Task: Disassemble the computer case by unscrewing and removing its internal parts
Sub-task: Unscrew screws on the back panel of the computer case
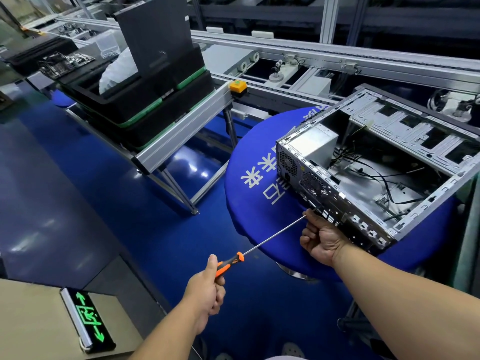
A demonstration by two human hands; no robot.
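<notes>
screwdriver (pixel 262 242), orange-and-black handle gripped in your left hand (pixel 207 289); your right hand (pixel 320 239) pinches its shaft near the tip at the open computer case (pixel 363 162), which lies on the blue round table (pixel 249 198) printed with white chinese characters, near its right edge.

Bare metal case (pixel 376 162), glossy floor (pixel 78 165).

Screwdriver (pixel 262 244) tip hidden behind right hand (pixel 320 236), computer case (pixel 368 162) cut off at right edge, table (pixel 249 193) partly covered — lettering half hidden, left hand (pixel 205 289) fingers mostly out of sight.
</notes>
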